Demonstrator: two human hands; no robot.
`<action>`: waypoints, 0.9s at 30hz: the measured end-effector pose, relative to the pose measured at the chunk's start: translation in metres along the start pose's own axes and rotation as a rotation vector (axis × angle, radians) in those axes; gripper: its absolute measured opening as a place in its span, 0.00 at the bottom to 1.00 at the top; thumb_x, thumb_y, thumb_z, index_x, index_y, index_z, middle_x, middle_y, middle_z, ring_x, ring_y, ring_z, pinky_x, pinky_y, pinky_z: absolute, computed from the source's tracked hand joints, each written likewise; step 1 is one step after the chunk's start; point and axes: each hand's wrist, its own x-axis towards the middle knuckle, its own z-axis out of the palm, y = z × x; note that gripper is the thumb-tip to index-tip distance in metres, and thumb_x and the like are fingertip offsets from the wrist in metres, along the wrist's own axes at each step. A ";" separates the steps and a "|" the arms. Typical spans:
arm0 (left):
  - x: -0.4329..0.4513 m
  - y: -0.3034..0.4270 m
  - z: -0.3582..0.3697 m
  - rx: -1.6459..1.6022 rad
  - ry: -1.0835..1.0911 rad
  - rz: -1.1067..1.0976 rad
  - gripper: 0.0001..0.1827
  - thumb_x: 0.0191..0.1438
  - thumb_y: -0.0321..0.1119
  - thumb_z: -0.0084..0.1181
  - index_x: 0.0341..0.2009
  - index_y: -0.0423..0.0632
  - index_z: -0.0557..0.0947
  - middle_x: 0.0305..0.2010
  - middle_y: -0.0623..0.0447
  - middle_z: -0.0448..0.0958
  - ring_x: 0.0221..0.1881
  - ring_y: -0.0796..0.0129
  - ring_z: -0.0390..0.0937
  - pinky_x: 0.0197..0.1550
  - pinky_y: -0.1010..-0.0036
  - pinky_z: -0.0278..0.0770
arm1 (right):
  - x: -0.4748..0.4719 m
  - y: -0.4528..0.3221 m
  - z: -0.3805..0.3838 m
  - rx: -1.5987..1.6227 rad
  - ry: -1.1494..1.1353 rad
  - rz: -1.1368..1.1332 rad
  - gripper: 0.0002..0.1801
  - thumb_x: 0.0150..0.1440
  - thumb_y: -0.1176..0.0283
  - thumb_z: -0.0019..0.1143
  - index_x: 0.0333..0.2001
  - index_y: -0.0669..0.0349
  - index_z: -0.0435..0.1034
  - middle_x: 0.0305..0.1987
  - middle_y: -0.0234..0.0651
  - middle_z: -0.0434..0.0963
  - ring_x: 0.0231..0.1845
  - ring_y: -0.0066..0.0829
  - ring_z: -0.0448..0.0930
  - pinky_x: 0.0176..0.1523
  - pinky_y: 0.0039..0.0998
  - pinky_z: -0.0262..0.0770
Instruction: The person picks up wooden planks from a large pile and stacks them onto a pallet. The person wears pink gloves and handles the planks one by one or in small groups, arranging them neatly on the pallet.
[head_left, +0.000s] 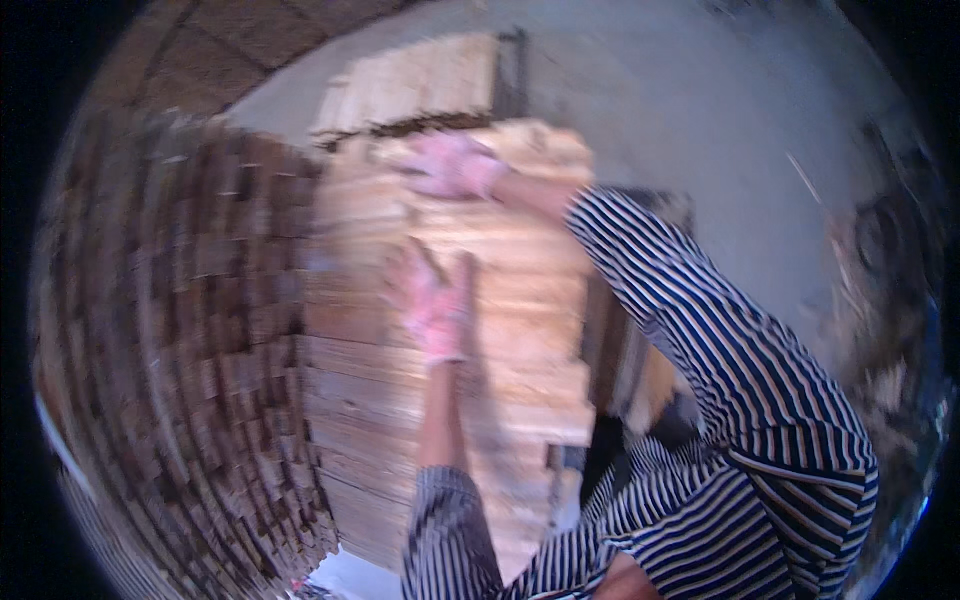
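Note:
Wooden boards (525, 315) lie side by side in a broad layer before me, their surface blurred. My left hand (431, 304), in a pink-and-white glove, is over the middle of the boards with its fingers spread. Farther up, my right hand (450, 165), gloved the same way, reaches in from the right, palm down and fingers apart, over the upper boards. Neither hand grips anything that I can see. Blur hides whether the palms touch the wood.
A tall stack of wooden pieces (202, 337) rises along the left. Another bundle of light boards (420, 82) lies beyond the layer. Grey floor (637, 97) shows at the upper right, with blurred clutter (885, 337) at the right rim.

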 end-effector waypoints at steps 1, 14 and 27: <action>0.009 0.008 0.011 -0.054 -0.011 0.032 0.55 0.59 0.72 0.47 0.76 0.42 0.53 0.79 0.32 0.48 0.81 0.45 0.40 0.79 0.47 0.30 | -0.009 0.025 0.001 -0.092 0.154 -0.069 0.32 0.67 0.42 0.37 0.71 0.39 0.61 0.59 0.52 0.73 0.62 0.50 0.74 0.59 0.55 0.76; 0.014 -0.002 0.011 -0.127 0.024 0.112 0.47 0.64 0.67 0.45 0.73 0.40 0.63 0.78 0.36 0.55 0.79 0.47 0.47 0.78 0.58 0.42 | -0.474 0.054 0.095 0.447 0.255 1.185 0.37 0.65 0.53 0.49 0.69 0.67 0.59 0.62 0.58 0.75 0.63 0.51 0.76 0.67 0.44 0.70; -0.006 0.032 0.010 -0.248 -0.021 -0.001 0.40 0.69 0.55 0.48 0.72 0.36 0.63 0.76 0.38 0.60 0.75 0.52 0.59 0.76 0.66 0.52 | -0.503 -0.051 0.210 0.825 0.077 1.510 0.31 0.55 0.59 0.65 0.57 0.68 0.68 0.53 0.58 0.79 0.58 0.55 0.78 0.59 0.44 0.74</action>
